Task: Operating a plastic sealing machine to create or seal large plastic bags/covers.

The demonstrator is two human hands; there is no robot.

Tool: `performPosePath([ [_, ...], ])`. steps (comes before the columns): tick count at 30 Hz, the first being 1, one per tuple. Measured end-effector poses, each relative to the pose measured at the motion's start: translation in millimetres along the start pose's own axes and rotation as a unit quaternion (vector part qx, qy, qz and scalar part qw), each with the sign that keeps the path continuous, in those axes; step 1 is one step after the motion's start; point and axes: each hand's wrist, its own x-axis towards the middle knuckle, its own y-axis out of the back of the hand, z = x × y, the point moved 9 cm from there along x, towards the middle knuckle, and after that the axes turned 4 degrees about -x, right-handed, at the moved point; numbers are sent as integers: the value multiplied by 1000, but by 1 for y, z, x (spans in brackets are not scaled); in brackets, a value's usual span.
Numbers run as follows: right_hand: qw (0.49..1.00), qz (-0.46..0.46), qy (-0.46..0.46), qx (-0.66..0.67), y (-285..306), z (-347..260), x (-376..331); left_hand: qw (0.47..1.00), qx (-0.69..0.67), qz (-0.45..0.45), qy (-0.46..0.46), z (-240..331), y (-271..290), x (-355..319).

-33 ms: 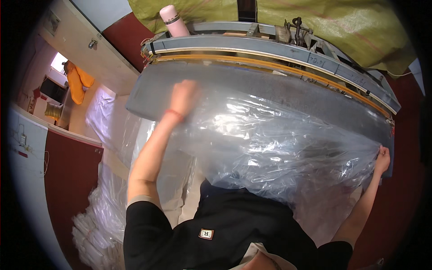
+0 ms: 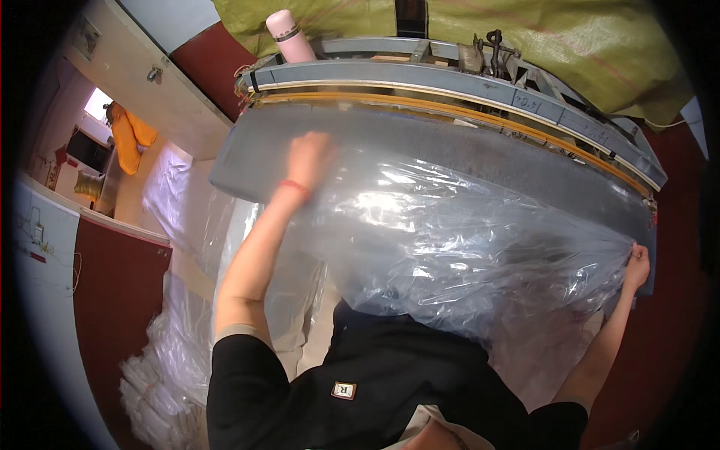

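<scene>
A wide sheet of clear plastic film (image 2: pixel 442 232) lies creased and shiny across the grey work surface (image 2: pixel 262 142), its near part hanging down over my lap. At the film's upper left, my left hand (image 2: pixel 310 159) is closed on its edge. Motion blurs those fingers, and a red band circles the wrist. Far off at the right end of the surface, my right hand (image 2: pixel 638 266) pinches the film's other corner. Between the two hands the far edge of the film runs slanting and taut.
Behind the surface runs a grey metal sealing bar (image 2: pixel 435 79) with an orange strip (image 2: pixel 360 97). A pink bottle (image 2: pixel 291 37) stands at its left end. Green-yellow woven sheeting (image 2: pixel 562 45) hangs behind. Bundled clear plastic (image 2: pixel 161 382) is at the lower left, near an open door (image 2: pixel 150 67).
</scene>
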Motion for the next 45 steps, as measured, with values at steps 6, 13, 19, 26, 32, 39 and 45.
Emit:
performPosePath([
  [6, 1000, 19, 3, 19, 3, -5, -2, 999, -7, 24, 34, 7, -8, 6],
  [13, 975, 60, -31, 211, -30, 36, 35, 910, -297, 185, 222, -63, -42, 10],
  [19, 937, 134, 3, 322, -67, -73, 66, 900, -162, 341, 216, -108, -32, 46],
  [26, 928, 118, -37, 352, -96, -90, 91, 862, -312, 302, 262, -151, -67, 68],
  [32, 927, 142, -59, 341, -81, -87, 90, 840, -286, 339, 312, -163, -71, 61],
  [39, 901, 103, -48, 418, -82, -101, 86, 672, -562, 373, 308, -220, -89, 43],
  [45, 935, 111, 94, 322, -1, -142, 30, 978, -7, 186, 95, -105, -19, 38],
])
